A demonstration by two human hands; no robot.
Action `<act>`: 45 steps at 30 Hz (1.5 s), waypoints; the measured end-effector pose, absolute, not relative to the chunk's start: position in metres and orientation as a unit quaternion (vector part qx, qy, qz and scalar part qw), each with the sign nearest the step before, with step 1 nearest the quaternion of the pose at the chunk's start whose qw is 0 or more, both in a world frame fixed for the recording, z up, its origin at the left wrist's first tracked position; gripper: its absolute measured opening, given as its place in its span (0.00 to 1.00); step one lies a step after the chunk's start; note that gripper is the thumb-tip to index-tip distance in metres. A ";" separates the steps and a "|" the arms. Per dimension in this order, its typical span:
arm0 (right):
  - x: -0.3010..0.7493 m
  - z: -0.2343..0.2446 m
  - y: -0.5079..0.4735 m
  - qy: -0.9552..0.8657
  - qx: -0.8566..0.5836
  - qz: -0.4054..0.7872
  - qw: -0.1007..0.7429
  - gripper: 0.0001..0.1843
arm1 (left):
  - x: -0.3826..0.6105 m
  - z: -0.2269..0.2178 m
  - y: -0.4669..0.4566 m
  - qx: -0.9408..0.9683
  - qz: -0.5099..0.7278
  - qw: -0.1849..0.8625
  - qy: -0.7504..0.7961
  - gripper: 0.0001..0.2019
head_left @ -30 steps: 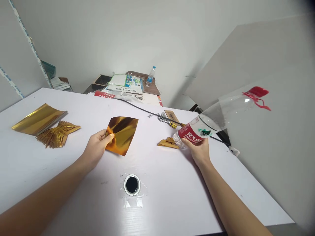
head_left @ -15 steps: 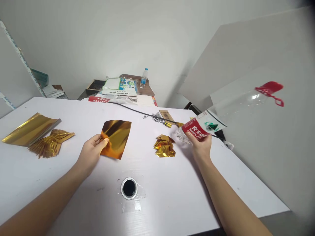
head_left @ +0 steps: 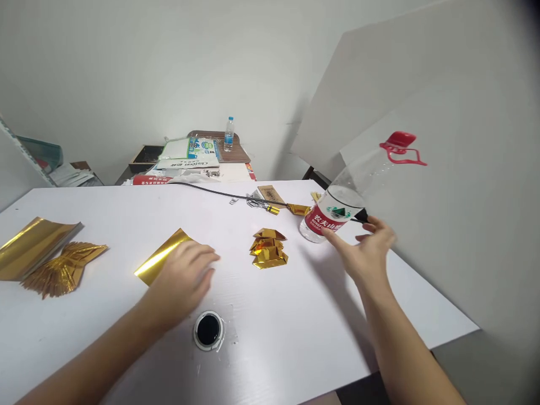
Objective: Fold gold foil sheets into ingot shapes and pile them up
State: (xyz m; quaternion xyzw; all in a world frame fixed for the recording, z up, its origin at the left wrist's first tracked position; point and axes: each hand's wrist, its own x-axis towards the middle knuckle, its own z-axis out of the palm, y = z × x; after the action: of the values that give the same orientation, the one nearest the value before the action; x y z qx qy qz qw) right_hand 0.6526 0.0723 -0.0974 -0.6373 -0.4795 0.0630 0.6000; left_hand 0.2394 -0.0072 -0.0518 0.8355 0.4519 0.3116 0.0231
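A large clear plastic bottle (head_left: 324,216) with a red label, red cap and handle stands on the right of the white table. My right hand (head_left: 368,247) is open beside it, the thumb near the label and the fingers spread away from its side. On the left, a square gold foil sheet (head_left: 162,256) lies on the tabletop. My left hand (head_left: 185,275) is over its right corner with loosely bent fingers and the thumb apart; it holds nothing and covers part of the sheet. Between the hands sits an overlapping row of folded gold foil pieces (head_left: 270,248).
A stack of gold foil sheets (head_left: 36,247) and a pleated gold foil fan (head_left: 65,270) lie at the left. A round black-centred fitting (head_left: 208,331) is near the front. Behind are a black cable (head_left: 211,192), a yellow-handled tool (head_left: 272,210) and a small water bottle (head_left: 229,135).
My left hand has let go of the gold sheet, now flat on the table. The large bottle has gone from tilted in my right hand to standing, and that hand has opened.
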 end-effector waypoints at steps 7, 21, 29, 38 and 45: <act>0.605 -0.077 0.041 -0.790 -0.491 0.209 0.302 0.27 | 0.329 -0.066 0.032 0.838 0.244 0.178 0.454 0.20; 0.556 -0.072 0.101 -0.802 -0.587 0.061 0.094 0.28 | 0.327 -0.042 0.078 0.829 0.252 0.048 0.497 0.21; 0.548 -0.072 0.094 -0.865 -0.484 0.073 0.110 0.47 | 0.194 -0.020 0.041 0.732 0.136 0.027 0.668 0.29; 0.521 -0.073 0.099 -0.821 -0.552 0.065 0.130 0.45 | 0.165 -0.054 0.002 0.643 0.229 0.134 0.718 0.25; 0.440 -0.054 0.045 -0.786 -0.410 0.367 0.282 0.34 | 0.185 -0.045 -0.002 0.491 0.471 0.414 0.605 0.31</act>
State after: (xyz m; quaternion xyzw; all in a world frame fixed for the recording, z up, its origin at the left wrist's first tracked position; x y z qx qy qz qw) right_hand 0.4400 0.0450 -0.0538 -0.4095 -0.7859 0.3673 0.2823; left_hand 0.1847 -0.0020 -0.0449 0.4906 0.6048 0.4710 0.4144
